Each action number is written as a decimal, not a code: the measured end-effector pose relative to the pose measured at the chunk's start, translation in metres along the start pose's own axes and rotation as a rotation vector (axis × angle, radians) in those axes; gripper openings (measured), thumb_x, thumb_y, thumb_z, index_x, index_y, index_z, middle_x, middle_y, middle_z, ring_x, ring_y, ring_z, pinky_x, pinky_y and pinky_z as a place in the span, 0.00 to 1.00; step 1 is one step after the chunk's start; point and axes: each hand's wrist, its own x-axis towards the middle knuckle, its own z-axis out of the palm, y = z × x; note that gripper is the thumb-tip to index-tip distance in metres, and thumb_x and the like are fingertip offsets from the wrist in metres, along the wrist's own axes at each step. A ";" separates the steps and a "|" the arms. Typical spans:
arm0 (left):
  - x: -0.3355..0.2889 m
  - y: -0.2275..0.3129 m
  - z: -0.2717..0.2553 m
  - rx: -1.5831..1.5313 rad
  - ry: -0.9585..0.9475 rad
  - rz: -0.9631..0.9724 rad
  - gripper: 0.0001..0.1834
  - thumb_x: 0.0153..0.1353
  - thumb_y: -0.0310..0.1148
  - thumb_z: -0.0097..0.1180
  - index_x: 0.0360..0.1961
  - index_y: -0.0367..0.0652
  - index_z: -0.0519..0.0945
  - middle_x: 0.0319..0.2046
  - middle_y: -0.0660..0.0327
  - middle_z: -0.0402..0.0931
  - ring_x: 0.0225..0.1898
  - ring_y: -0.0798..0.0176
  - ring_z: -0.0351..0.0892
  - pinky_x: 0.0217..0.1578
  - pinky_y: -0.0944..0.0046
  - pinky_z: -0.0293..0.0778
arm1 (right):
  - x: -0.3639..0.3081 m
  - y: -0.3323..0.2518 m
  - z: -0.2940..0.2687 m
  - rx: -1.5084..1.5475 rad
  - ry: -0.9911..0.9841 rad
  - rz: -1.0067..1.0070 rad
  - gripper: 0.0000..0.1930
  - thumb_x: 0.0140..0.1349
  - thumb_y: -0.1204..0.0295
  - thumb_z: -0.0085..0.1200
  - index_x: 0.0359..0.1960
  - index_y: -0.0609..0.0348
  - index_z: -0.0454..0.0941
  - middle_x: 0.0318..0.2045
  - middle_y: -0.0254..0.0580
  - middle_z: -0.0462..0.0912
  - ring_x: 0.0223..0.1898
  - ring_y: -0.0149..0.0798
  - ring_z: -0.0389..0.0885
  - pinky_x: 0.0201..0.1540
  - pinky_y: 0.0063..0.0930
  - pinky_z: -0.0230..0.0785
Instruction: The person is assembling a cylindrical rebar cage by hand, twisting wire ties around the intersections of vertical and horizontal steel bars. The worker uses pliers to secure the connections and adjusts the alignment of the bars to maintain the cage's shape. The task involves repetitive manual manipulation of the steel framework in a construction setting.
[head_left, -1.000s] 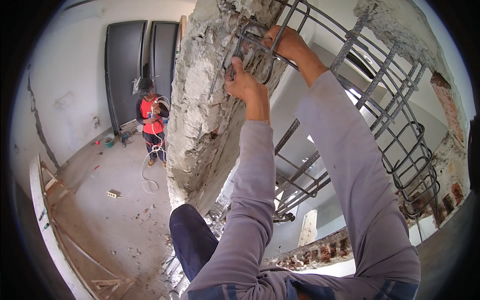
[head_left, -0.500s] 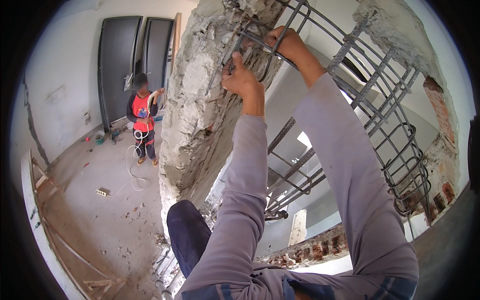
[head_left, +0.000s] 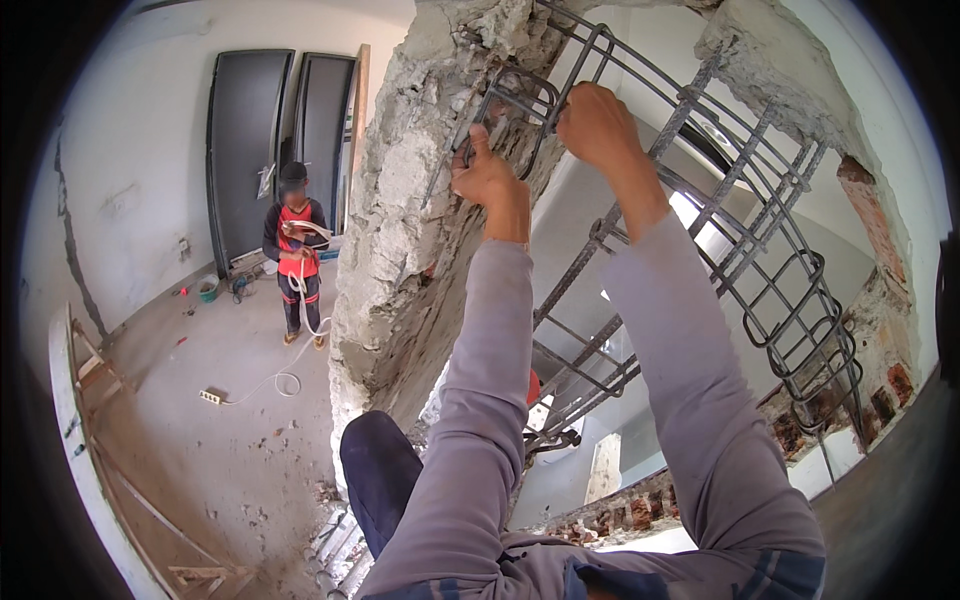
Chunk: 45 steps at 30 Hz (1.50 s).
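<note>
Both my hands are raised to the steel bars beside a broken concrete column (head_left: 385, 240). A bent rebar stirrup (head_left: 522, 100) lies against the rough concrete between them. My left hand (head_left: 490, 185) is closed at the stirrup's left leg, thumb pointing up; its curled fingers are partly hidden. To the right, my right hand (head_left: 600, 125) is curled in a fist around the bar at the stirrup's right side. Its fingertips are hidden behind the hand. Longer bars of the rebar cage (head_left: 740, 165) run from above my hands down to the right.
A person (head_left: 293, 250) in a red and black top stands at left, holding a white cable. Its power strip (head_left: 210, 397) lies on the rubble-strewn floor. Dark door panels (head_left: 250, 150) lean against the wall. A wooden frame (head_left: 95, 470) stands at the left edge.
My right hand has moved slightly right and down, and more of the stirrup shows between my hands. The view has shifted a little. The person has gathered the cable closer to their chest.
</note>
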 end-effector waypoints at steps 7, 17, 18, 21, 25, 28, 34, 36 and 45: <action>-0.007 0.014 0.005 -0.099 -0.038 -0.039 0.19 0.55 0.33 0.65 0.40 0.31 0.73 0.32 0.59 0.78 0.32 0.67 0.72 0.35 0.69 0.68 | -0.012 -0.034 0.003 -0.144 0.353 -0.454 0.09 0.53 0.70 0.53 0.33 0.60 0.80 0.35 0.43 0.81 0.38 0.40 0.75 0.47 0.38 0.57; -0.014 0.025 0.002 -0.108 -0.037 -0.126 0.14 0.54 0.31 0.65 0.36 0.34 0.75 0.32 0.59 0.78 0.32 0.68 0.74 0.35 0.69 0.69 | -0.003 -0.019 0.017 -0.198 0.121 -0.488 0.07 0.47 0.81 0.51 0.25 0.61 0.81 0.20 0.43 0.80 0.36 0.39 0.76 0.57 0.42 0.48; -0.016 0.027 0.002 -0.121 -0.042 -0.153 0.14 0.55 0.31 0.65 0.36 0.34 0.75 0.32 0.59 0.78 0.32 0.68 0.74 0.34 0.70 0.69 | -0.003 -0.018 0.015 -0.203 0.091 -0.494 0.06 0.47 0.81 0.50 0.24 0.61 0.81 0.20 0.43 0.80 0.36 0.39 0.76 0.57 0.42 0.48; -0.016 0.031 0.000 -0.024 -0.090 -0.037 0.13 0.56 0.31 0.64 0.35 0.33 0.76 0.31 0.59 0.78 0.32 0.69 0.75 0.34 0.71 0.70 | 0.001 -0.019 0.012 -0.200 0.108 -0.497 0.06 0.46 0.81 0.50 0.22 0.61 0.80 0.20 0.43 0.80 0.37 0.38 0.75 0.58 0.44 0.47; -0.021 0.034 -0.007 -0.050 -0.244 -0.002 0.10 0.57 0.30 0.62 0.32 0.34 0.77 0.29 0.59 0.79 0.31 0.71 0.75 0.33 0.72 0.70 | -0.003 -0.021 0.012 -0.191 0.158 -0.516 0.06 0.46 0.79 0.51 0.22 0.61 0.81 0.20 0.43 0.80 0.42 0.38 0.74 0.62 0.46 0.42; -0.010 0.026 -0.017 -0.033 -0.254 0.050 0.11 0.59 0.33 0.61 0.35 0.37 0.76 0.29 0.61 0.78 0.29 0.70 0.74 0.31 0.70 0.68 | -0.006 -0.030 0.016 -0.228 0.048 -0.471 0.08 0.46 0.78 0.51 0.27 0.61 0.82 0.27 0.45 0.81 0.44 0.41 0.73 0.64 0.48 0.40; 0.006 0.029 -0.026 -0.048 -0.457 -0.046 0.12 0.61 0.37 0.58 0.29 0.37 0.77 0.24 0.65 0.75 0.24 0.74 0.68 0.25 0.72 0.66 | -0.065 -0.048 0.030 0.220 0.480 -0.485 0.11 0.48 0.77 0.50 0.35 0.60 0.78 0.45 0.48 0.76 0.50 0.45 0.70 0.62 0.52 0.47; 0.009 0.034 -0.026 0.097 -0.382 0.017 0.13 0.62 0.38 0.58 0.28 0.39 0.77 0.23 0.66 0.74 0.22 0.74 0.67 0.22 0.72 0.64 | -0.091 -0.054 0.045 0.524 0.321 -0.211 0.11 0.50 0.75 0.49 0.36 0.61 0.76 0.42 0.50 0.75 0.46 0.45 0.72 0.53 0.48 0.60; -0.022 0.046 -0.018 0.046 -0.357 -0.080 0.11 0.63 0.38 0.56 0.30 0.42 0.76 0.15 0.72 0.61 0.16 0.77 0.55 0.17 0.73 0.54 | -0.037 -0.039 0.151 1.709 -0.093 1.076 0.13 0.64 0.64 0.43 0.36 0.59 0.77 0.27 0.40 0.76 0.29 0.36 0.73 0.31 0.34 0.67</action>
